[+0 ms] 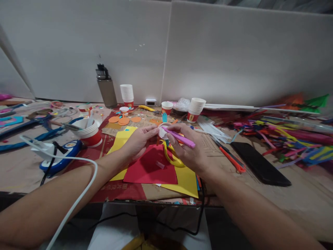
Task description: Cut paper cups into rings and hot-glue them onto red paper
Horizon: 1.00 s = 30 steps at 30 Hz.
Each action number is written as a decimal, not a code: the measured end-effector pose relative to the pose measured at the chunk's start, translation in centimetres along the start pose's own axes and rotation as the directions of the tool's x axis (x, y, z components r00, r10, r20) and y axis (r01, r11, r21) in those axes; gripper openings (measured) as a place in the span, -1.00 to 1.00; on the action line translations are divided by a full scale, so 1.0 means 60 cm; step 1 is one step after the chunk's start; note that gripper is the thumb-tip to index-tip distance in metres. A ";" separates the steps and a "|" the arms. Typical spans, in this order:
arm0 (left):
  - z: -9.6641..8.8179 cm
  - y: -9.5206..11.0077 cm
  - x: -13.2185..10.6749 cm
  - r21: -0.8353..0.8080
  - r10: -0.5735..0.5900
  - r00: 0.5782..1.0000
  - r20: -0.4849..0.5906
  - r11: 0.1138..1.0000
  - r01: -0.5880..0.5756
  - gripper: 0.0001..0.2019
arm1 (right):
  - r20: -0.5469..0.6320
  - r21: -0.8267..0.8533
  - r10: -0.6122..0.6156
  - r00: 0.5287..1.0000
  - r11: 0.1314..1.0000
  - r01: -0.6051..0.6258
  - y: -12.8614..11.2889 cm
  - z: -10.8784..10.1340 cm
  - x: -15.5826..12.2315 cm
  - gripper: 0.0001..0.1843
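My left hand and my right hand meet above the sheets in the middle of the table. Both pinch a small white roll of tape between their fingertips. A purple strip lies across the fingers of my right hand, which also carries yellow-handled scissors hanging below it. Under the hands lie a red sheet and yellow sheets on a cardboard mat.
A red-and-white stack of paper cups stands at the left, more cups and a grey bottle at the back. An orange utility knife and a black phone lie at the right, coloured strips beyond. A white cable crosses my left arm.
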<state>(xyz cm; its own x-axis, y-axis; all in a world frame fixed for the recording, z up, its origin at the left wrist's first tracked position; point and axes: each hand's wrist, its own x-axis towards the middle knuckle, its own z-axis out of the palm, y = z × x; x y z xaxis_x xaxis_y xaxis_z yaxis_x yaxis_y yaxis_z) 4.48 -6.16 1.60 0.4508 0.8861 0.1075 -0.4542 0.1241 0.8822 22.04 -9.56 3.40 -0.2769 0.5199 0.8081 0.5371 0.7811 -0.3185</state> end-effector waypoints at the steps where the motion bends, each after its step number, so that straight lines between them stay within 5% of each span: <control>1: 0.000 0.000 0.000 0.006 0.001 1.000 -0.003 1.000 -0.001 -0.78 | 0.001 0.003 0.000 1.000 1.000 0.000 0.001 0.000 0.000 -0.86; 30: -0.001 -0.006 0.002 0.039 0.029 0.999 0.039 0.999 -0.031 -0.79 | 0.015 -0.019 -0.065 0.998 0.998 0.065 0.007 0.003 0.000 -0.84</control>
<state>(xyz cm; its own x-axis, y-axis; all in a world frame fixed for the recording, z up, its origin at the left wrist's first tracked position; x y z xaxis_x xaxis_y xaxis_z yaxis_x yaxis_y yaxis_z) 4.68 -6.08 1.28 0.4669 0.8714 0.1508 -0.4378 0.0796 0.8955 22.13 -9.19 3.21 -0.3232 0.4730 0.8196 0.5327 0.8068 -0.2555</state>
